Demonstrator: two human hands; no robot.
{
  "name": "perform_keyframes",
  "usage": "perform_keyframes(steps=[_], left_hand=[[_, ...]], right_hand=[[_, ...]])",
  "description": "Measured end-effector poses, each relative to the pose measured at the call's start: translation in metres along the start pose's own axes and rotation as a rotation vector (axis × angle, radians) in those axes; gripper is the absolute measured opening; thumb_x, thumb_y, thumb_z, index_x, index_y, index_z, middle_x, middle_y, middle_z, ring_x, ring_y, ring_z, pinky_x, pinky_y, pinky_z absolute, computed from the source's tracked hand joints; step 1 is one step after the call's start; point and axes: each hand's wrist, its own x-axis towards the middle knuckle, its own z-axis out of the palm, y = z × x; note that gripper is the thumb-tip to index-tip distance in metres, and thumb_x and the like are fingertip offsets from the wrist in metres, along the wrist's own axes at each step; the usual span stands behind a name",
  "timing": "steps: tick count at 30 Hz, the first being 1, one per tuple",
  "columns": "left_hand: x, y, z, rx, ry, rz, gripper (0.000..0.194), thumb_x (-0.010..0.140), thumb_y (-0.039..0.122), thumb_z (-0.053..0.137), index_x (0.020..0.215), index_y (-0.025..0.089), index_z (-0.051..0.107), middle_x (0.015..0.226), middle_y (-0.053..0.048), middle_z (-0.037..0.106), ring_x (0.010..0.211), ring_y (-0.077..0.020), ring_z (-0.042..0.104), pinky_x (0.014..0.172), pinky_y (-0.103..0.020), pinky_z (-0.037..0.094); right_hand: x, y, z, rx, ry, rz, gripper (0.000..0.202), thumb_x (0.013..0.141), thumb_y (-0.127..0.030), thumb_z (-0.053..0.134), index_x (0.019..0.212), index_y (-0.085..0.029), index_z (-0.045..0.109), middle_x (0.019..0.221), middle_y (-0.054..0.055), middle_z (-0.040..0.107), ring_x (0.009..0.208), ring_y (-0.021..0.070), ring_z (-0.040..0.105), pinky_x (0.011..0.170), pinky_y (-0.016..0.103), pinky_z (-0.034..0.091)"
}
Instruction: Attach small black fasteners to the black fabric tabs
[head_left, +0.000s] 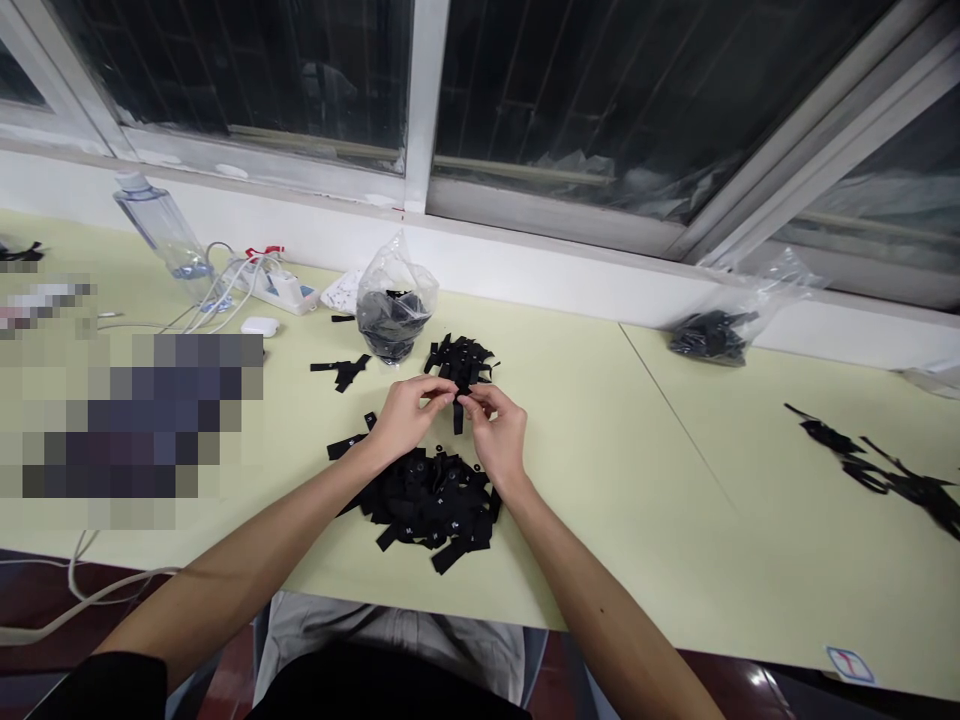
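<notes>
My left hand and my right hand meet over the table, each with its fingers pinched on a small black strap piece that hangs down between them. Behind the fingertips lies a small pile of black strap pieces. A larger heap of black strap pieces, some with white marks, spreads below my hands, nearer my body. To the left of the far pile stands an open clear plastic bag with black items inside, and a few loose black straps lie near it.
A clear bottle leans at the back left beside a power strip with white cables and a white case. Another bag of black items sits back right. Black straps lie far right, near a sticker.
</notes>
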Motion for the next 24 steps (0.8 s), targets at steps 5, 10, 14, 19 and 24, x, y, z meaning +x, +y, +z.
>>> perform_keyframes(steps=[5,10,14,19,24], left_hand=[[-0.002,-0.001,0.000,0.022,-0.002,0.003,0.019,0.092,0.025,0.058,0.101,0.021,0.074,0.104,-0.004,0.074,0.095,-0.0204,0.068,0.080,-0.030,0.052],[-0.004,0.001,0.003,0.020,0.007,-0.006,0.017,0.091,0.024,0.060,0.100,0.021,0.075,0.102,-0.004,0.075,0.089,-0.0193,0.069,0.078,-0.030,0.052],[-0.003,0.001,0.004,0.020,-0.003,-0.010,0.017,0.091,0.025,0.061,0.099,0.021,0.075,0.101,-0.003,0.075,0.089,-0.0191,0.069,0.081,-0.030,0.052],[0.003,0.000,-0.007,0.038,-0.040,0.011,0.021,0.094,0.030,0.059,0.108,0.024,0.073,0.102,-0.002,0.076,0.095,-0.0193,0.069,0.081,-0.029,0.051],[0.012,-0.011,-0.034,0.338,0.002,0.118,0.022,0.095,0.028,0.055,0.109,0.023,0.071,0.099,-0.004,0.074,0.095,-0.0227,0.065,0.086,-0.035,0.049]], right_hand=[[-0.001,-0.001,0.001,-0.046,0.022,-0.008,0.013,0.085,-0.031,0.063,0.084,-0.020,0.069,0.079,0.002,0.071,0.071,0.0182,0.062,0.066,0.031,0.045],[-0.002,0.003,0.001,-0.028,0.024,0.022,0.011,0.085,-0.030,0.061,0.084,-0.020,0.066,0.076,0.002,0.069,0.067,0.0174,0.061,0.062,0.029,0.044],[0.001,0.007,0.000,-0.009,-0.011,0.031,0.012,0.084,-0.031,0.063,0.084,-0.020,0.066,0.077,0.003,0.069,0.067,0.0176,0.061,0.062,0.029,0.045],[0.010,0.003,-0.009,0.031,-0.081,0.032,0.018,0.084,-0.037,0.065,0.081,-0.019,0.066,0.075,0.003,0.068,0.062,0.0163,0.058,0.061,0.030,0.045],[0.036,0.006,-0.032,-0.003,0.066,0.050,0.022,0.085,-0.040,0.062,0.088,-0.018,0.067,0.076,0.004,0.068,0.064,0.0173,0.059,0.062,0.030,0.046]])
